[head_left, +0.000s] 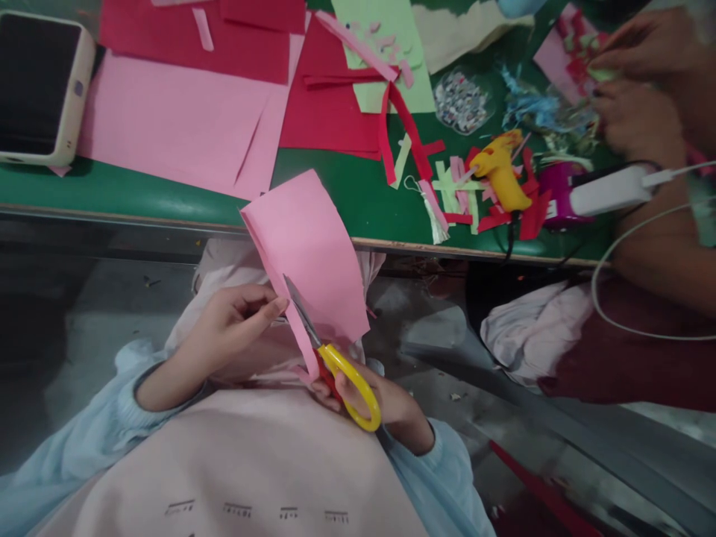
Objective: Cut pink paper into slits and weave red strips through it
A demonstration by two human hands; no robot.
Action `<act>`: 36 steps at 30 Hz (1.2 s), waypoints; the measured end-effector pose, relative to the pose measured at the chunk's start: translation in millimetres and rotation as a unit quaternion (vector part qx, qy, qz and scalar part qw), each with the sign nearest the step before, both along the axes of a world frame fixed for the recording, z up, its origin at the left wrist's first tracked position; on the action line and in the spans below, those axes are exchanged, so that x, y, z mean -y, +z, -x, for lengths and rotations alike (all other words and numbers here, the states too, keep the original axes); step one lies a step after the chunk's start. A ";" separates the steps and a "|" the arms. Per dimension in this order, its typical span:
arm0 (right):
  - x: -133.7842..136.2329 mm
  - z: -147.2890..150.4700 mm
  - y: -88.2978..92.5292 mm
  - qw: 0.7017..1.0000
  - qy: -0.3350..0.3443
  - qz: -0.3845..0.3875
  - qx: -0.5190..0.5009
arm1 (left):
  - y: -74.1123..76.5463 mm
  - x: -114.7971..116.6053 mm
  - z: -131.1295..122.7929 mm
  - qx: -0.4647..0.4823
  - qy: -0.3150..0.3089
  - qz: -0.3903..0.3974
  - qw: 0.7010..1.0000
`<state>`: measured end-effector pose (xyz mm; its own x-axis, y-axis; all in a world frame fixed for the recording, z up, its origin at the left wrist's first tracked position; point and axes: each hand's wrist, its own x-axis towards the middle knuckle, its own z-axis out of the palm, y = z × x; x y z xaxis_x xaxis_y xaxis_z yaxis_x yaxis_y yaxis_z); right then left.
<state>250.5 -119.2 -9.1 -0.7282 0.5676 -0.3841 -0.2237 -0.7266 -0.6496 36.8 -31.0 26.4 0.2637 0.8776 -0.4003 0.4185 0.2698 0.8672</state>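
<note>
Above my lap, my left hand (240,322) pinches the left edge of a pink sheet (316,239) between thumb and fingers. My right hand (361,391) is wrapped round the handles of a pair of scissors (351,380) with a yellow and a red grip. The scissor blades lie along the sheet's left side, close to my left fingertips. A narrow pink strip (302,339), partly cut from the sheet, hangs down beside the blades. The sheet's upper corner reaches over the front edge of the green table (335,190).
Red and pink sheets (173,119) and a phone (39,86) lie on the table. Toward the right are cut strips, a yellow glue gun (503,171), a small tray of beads (462,102) and a white plug (612,192). Another person's hands (643,82) work at far right.
</note>
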 end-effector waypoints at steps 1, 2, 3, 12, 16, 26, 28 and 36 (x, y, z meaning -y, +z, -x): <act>0.1 0.3 -0.5 1.000 -0.001 0.003 -0.001 | 0.1 0.0 -0.2 -0.001 -0.001 0.001 1.000; 0.3 0.5 -1.4 1.000 -0.003 0.001 -0.004 | 0.1 0.1 -0.2 -0.004 -0.001 0.002 1.000; 0.6 0.7 -2.6 1.000 -0.006 -0.004 -0.007 | -0.1 0.3 -0.1 -0.007 -0.001 0.002 1.000; -0.8 -0.2 -2.1 0.999 -0.019 -0.036 -0.025 | -1.6 0.9 2.1 -0.005 -0.013 -0.011 1.000; -0.6 0.3 -1.0 0.998 -0.029 -0.047 -0.022 | -1.1 0.7 0.6 -0.001 -0.019 -0.009 1.000; -0.7 0.3 -2.1 0.998 -0.019 -0.067 -0.004 | -0.7 -0.2 -0.9 0.010 -0.017 -0.008 1.000; -1.5 0.2 -1.3 0.998 -0.011 -0.066 -0.008 | -0.3 -0.4 -1.1 0.008 -0.017 -0.010 1.000; 4.8 -0.6 -6.9 0.999 0.010 -0.034 0.036 | -2.9 0.7 0.6 0.015 -0.017 -0.007 1.000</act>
<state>251.1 -124.0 -15.9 -0.7107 0.5801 -0.3980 -0.1604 -0.6845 -0.7112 36.2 -31.7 23.5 0.3057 0.8735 -0.3790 0.4014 0.2427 0.8832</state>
